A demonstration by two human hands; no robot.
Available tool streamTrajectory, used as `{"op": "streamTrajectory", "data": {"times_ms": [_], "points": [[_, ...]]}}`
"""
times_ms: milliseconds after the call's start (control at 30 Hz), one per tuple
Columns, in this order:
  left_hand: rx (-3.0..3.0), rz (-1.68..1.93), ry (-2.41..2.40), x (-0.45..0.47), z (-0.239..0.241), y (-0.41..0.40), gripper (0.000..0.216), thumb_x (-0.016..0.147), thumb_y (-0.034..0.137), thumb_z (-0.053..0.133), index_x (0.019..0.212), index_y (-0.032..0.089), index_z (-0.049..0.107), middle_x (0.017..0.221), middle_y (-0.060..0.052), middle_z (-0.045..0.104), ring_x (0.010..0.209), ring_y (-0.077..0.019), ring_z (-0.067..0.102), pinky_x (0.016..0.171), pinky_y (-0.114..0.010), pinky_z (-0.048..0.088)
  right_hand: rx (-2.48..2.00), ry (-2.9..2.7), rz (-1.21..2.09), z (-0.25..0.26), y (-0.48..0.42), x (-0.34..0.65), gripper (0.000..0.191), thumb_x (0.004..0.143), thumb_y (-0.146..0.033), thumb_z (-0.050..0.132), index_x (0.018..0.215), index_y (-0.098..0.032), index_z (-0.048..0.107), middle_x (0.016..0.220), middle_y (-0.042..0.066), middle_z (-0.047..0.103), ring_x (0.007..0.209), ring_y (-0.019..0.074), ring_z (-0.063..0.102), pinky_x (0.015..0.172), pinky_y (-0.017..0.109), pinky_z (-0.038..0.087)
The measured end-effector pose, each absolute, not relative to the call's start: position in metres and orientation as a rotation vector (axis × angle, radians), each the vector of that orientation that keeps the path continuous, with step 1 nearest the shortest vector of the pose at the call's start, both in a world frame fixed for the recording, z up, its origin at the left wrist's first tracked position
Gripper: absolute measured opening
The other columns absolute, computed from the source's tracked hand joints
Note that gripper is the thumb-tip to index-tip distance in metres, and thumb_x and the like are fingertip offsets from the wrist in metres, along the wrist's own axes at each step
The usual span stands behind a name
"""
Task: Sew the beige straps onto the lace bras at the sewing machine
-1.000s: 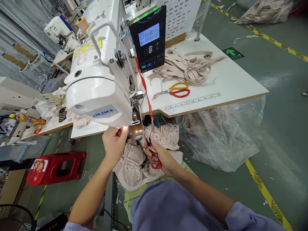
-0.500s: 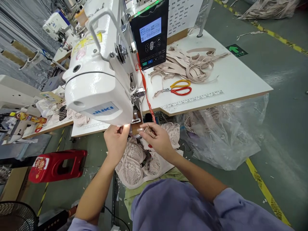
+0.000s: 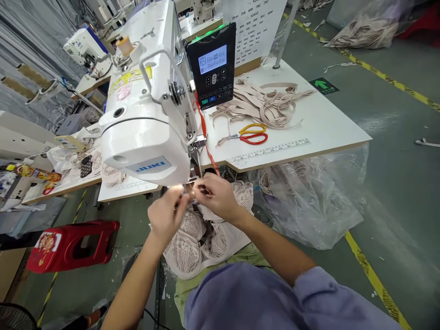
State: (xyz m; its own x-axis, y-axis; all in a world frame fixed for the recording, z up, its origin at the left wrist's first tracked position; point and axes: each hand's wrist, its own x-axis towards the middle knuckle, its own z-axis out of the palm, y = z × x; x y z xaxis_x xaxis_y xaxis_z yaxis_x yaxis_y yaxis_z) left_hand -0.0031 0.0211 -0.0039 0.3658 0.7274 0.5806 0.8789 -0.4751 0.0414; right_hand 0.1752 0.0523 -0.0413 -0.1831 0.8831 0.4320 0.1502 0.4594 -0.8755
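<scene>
Both my hands are close together just below the needle area of a white sewing machine [image 3: 144, 142]. My left hand [image 3: 165, 211] is closed in a pinch, slightly blurred, with its fingertips in the lamp glow. Curled up opposite it, my right hand [image 3: 217, 196] has its fingers closed near the presser foot. What either hand pinches is too small to make out. Beneath them a beige lace bra [image 3: 185, 256] hangs over my lap, its upper part partly hidden by the hands. A red ribbon [image 3: 210, 156] runs down beside the machine head towards my right hand.
Scissors [image 3: 253, 134] with yellow and red handles lie on the white table [image 3: 330, 123], by a heap of beige straps [image 3: 271, 103]. A control panel [image 3: 213, 66] stands behind. Plastic bags [image 3: 309, 201] hang under the table edge. A red stool [image 3: 74, 245] is at left.
My right hand has moved left, closer to my left hand, and its fingers are more curled. My left hand has dropped slightly from the machine. The whole view has shifted a little.
</scene>
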Motion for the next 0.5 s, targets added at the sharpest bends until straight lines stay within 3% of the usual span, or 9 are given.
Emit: {"op": "streamTrajectory", "data": {"times_ms": [67, 133, 233, 333, 400, 500], "points": [[-2.585, -0.68, -1.116, -0.005, -0.006, 0.015, 0.021, 0.092, 0.023, 0.062, 0.112, 0.019, 0.066, 0.105, -0.012, 0.077, 0.062, -0.0132, 0.066, 0.056, -0.024, 0.042, -0.893, -1.686, 1.183, -0.04, 0.032, 0.198, 0.017, 0.086, -0.024, 0.056, 0.069, -0.021, 0.057, 0.067, -0.001, 0.052, 0.063, 0.0139, 0.045, 0.061, 0.028, 0.035], [-2.773, -0.625, -0.867, -0.005, -0.007, 0.014, 0.024, 0.092, 0.019, 0.06, 0.115, 0.022, 0.065, 0.114, -0.012, 0.075, 0.067, -0.0136, 0.068, 0.057, -0.024, 0.045, -0.813, -1.648, 1.614, -0.048, 0.011, 0.228, 0.019, 0.084, -0.027, 0.058, 0.067, -0.021, 0.052, 0.063, -0.003, 0.045, 0.058, 0.0119, 0.039, 0.056, 0.026, 0.031], [-2.874, -0.624, -0.849, -0.005, -0.006, 0.023, 0.018, 0.094, 0.02, 0.057, 0.109, 0.025, 0.067, 0.096, -0.005, 0.077, 0.068, -0.0139, 0.069, 0.059, -0.024, 0.046, -0.802, -1.244, 1.995, -0.07, -0.005, 0.268, 0.032, 0.079, -0.042, 0.066, 0.065, -0.021, 0.046, 0.058, -0.005, 0.037, 0.05, 0.0088, 0.03, 0.049, 0.025, 0.024], [-2.765, -0.786, -1.009, -0.006, -0.003, 0.032, 0.009, 0.094, 0.023, 0.059, 0.095, 0.024, 0.067, 0.075, -0.002, 0.072, 0.063, -0.0134, 0.066, 0.06, -0.024, 0.047, -0.977, -0.784, 1.883, -0.09, -0.001, 0.279, 0.043, 0.076, -0.051, 0.073, 0.067, -0.022, 0.043, 0.053, -0.01, 0.023, 0.046, 0.0058, 0.013, 0.043, 0.023, 0.012], [-2.673, -0.903, -1.198, -0.001, -0.002, 0.033, 0.009, 0.094, 0.022, 0.058, 0.089, 0.022, 0.066, 0.068, 0.0, 0.067, 0.061, -0.0122, 0.062, 0.059, -0.023, 0.045, -1.005, -0.616, 1.833, -0.093, 0.002, 0.264, 0.042, 0.077, -0.058, 0.072, 0.081, -0.022, 0.05, 0.056, -0.01, 0.027, 0.046, 0.0056, 0.012, 0.042, 0.021, 0.011], [-2.518, -1.014, -1.639, 0.013, -0.005, 0.026, 0.017, 0.093, 0.022, 0.058, 0.077, 0.021, 0.063, 0.062, 0.003, 0.055, 0.057, -0.0108, 0.054, 0.054, -0.022, 0.039, -0.829, -0.484, 2.094, -0.08, 0.001, 0.223, 0.05, 0.084, -0.07, 0.058, 0.098, -0.022, 0.054, 0.063, -0.008, 0.037, 0.046, 0.0053, 0.015, 0.041, 0.018, 0.013]]}}
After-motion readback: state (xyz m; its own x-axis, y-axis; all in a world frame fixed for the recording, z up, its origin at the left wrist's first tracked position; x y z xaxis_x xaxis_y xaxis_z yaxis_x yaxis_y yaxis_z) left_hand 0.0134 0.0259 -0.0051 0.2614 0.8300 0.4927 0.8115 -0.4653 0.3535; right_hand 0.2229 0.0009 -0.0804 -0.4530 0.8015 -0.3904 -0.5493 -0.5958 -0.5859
